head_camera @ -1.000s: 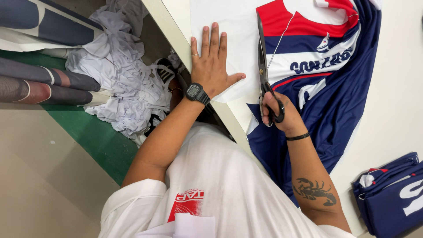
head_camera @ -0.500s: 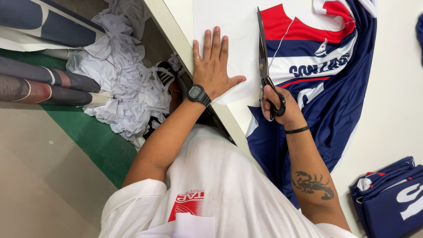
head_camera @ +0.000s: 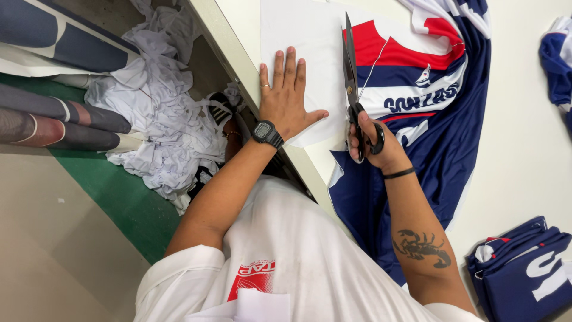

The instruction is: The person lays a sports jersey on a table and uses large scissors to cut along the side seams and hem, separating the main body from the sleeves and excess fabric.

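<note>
We are cutting with the long black-handled steel scissors [head_camera: 353, 89], and over the last second their blades have advanced farther up the seam where the white fabric sheet [head_camera: 298, 30] meets the printed panel of the navy, red and white sports jersey [head_camera: 429, 101]; the tip is now lying deeper into the cloth than a second ago, so we judge the cut along this edge to be progressing, with uncut length apparently remaining ahead of the tip. Our right hand [head_camera: 372, 140] is gripping the scissors, fingers clenched through the handle loops, at the near end of the scissors. Our left hand [head_camera: 287, 98] is pressing flat, fingers spread and grasping nothing, on the white fabric sheet just left of the scissors, and it has kept that place throughout. A thin white thread [head_camera: 372, 68] is lying across the jersey just right of the blades. The work is resting on a pale cream cutting table [head_camera: 524, 149], which extends well to the right of the scissors; folded navy garments [head_camera: 524, 268] are lying on it near its lower right, and another navy and white piece [head_camera: 557, 53] is showing at the far right edge. Left of the scissors, beyond the table edge, a heap of white fabric offcuts [head_camera: 155, 119] is lying on a green floor strip [head_camera: 125, 203], with dark fabric rolls [head_camera: 59, 119] beyond it.
</note>
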